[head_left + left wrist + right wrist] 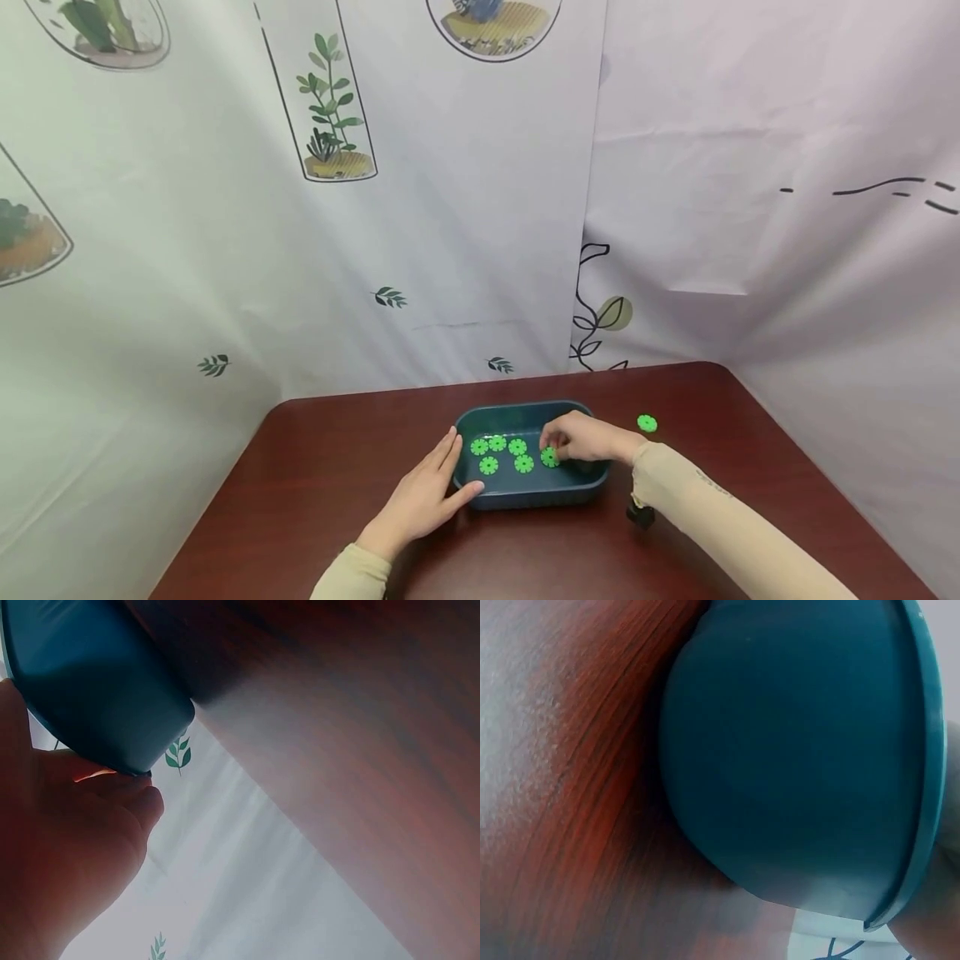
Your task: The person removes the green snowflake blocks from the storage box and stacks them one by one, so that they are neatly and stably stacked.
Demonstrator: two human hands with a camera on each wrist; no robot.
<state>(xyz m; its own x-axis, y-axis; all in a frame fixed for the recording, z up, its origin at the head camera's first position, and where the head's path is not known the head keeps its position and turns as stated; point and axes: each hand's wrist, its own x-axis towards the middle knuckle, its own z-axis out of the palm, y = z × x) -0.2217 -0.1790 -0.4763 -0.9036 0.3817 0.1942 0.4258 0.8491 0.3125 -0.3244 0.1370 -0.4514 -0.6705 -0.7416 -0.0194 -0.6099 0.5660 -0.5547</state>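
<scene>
A dark blue-green tray [536, 500] with rounded corners stands on the table. Several bright green, notched plastic discs [517, 447] lie flat on its floor. My right hand [581, 435] reaches over the right end of the tray, fingers bent down, and pinches a green notched disc [550, 457] close to the floor; part of that disc is hidden by the fingers. Along the tray's left end lies my left hand [427, 496], its fingers straight against the side and its thumb at the front rim. The right wrist view shows mostly the tray's outer wall [795, 765].
One more green disc [647, 423] lies on the table to the right of the tray, behind the right forearm. The dark red-brown table [337, 450] meets a white printed cloth [465, 250] at its back and sides.
</scene>
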